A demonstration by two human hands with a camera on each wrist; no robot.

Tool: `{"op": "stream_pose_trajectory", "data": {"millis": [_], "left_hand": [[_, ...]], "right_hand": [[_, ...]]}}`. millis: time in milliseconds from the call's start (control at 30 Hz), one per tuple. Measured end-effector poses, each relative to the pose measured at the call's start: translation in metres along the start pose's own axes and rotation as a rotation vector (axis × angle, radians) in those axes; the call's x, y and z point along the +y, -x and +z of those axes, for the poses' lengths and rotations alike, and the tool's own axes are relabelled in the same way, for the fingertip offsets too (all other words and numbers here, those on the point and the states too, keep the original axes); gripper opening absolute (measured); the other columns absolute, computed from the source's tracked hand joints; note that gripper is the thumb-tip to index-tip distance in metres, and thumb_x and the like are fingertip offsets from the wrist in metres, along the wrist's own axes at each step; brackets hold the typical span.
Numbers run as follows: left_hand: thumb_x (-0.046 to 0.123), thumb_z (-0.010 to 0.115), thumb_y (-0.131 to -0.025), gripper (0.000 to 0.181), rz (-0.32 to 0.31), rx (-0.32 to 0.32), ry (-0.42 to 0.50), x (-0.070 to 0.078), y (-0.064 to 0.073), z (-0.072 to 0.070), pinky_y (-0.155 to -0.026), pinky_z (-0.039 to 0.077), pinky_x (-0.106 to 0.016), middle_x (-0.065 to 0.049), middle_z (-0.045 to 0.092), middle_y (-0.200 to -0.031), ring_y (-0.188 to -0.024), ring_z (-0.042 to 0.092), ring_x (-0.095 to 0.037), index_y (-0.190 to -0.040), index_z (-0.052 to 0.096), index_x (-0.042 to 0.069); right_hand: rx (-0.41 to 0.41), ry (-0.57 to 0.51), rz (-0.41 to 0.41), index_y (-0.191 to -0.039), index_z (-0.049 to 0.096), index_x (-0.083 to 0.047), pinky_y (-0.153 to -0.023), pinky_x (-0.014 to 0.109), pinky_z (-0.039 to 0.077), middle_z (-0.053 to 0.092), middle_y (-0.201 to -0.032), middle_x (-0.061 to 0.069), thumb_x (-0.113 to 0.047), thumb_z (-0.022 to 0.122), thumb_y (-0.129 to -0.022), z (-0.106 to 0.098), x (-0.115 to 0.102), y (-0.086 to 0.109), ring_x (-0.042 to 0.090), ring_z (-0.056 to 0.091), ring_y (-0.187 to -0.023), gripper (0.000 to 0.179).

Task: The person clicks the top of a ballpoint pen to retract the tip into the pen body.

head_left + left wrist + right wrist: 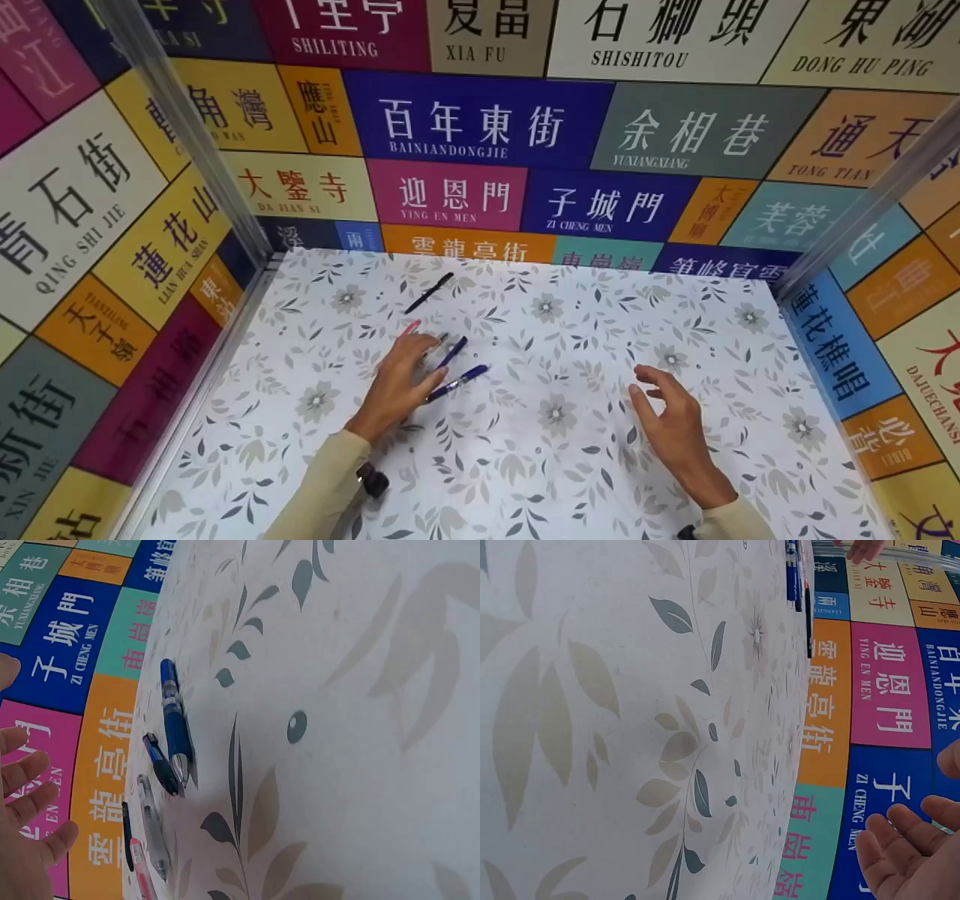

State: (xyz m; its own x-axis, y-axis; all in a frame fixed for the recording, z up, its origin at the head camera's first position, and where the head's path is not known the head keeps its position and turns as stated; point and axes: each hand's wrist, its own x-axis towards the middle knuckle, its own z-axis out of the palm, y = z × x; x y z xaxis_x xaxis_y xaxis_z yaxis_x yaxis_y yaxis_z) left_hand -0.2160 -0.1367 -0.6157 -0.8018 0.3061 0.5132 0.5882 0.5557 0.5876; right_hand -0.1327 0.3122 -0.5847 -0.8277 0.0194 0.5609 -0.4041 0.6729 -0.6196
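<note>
Pens [453, 351] could be rolled away if they were bumped by the left hand [401, 379], since they are thin and loose. Two could be grabbed by mistake, as the blue pen [459, 382] and the dark blue pen [160, 763] are laid close together. The pink pen [411, 328] and the clear pen [153, 829] are partly covered by the left hand in the head view; the black pen [429, 292] is set just past it. Nothing is held by the left hand; its loose fingers are lifted above the tabletop [555, 480]. Nothing is held by the right hand [671, 420] either, its fingers softly bent, well apart from the pens.
</note>
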Motion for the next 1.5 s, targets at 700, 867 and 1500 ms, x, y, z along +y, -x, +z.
{"op": "stream_pose_trajectory", "data": {"millis": [700,867,1500], "left_hand": [[0.024,0.081,-0.102,0.048,-0.048,-0.043,-0.034,-0.023,-0.026,-0.007,-0.113,0.048,-0.058,-0.019,0.065,-0.141,-0.133,0.059,-0.038,-0.141,0.067,0.002],[0.021,0.081,-0.102,0.044,-0.073,-0.048,-0.019,-0.028,-0.031,-0.005,-0.113,0.048,-0.057,-0.017,0.067,-0.140,-0.132,0.060,-0.037,-0.140,0.070,0.003],[0.023,0.081,-0.103,0.042,-0.176,-0.049,0.078,-0.066,-0.045,0.002,-0.114,0.049,-0.054,-0.011,0.069,-0.136,-0.130,0.061,-0.031,-0.140,0.074,0.005]], "right_hand": [[0.005,0.015,0.022,-0.129,0.072,0.007,-0.098,0.005,0.044,0.077,-0.125,0.016,0.010,0.079,-0.094,-0.005,0.007,0.008,0.029,0.071,-0.114,0.036],[0.011,0.009,-0.006,-0.130,0.072,0.007,-0.097,0.006,0.044,0.077,-0.125,0.016,0.010,0.078,-0.095,-0.005,0.007,0.009,0.034,0.071,-0.113,0.036],[0.007,0.000,0.040,-0.130,0.073,0.005,-0.097,0.006,0.045,0.077,-0.126,0.015,0.009,0.078,-0.096,-0.011,0.006,0.017,0.034,0.072,-0.114,0.035]]}}
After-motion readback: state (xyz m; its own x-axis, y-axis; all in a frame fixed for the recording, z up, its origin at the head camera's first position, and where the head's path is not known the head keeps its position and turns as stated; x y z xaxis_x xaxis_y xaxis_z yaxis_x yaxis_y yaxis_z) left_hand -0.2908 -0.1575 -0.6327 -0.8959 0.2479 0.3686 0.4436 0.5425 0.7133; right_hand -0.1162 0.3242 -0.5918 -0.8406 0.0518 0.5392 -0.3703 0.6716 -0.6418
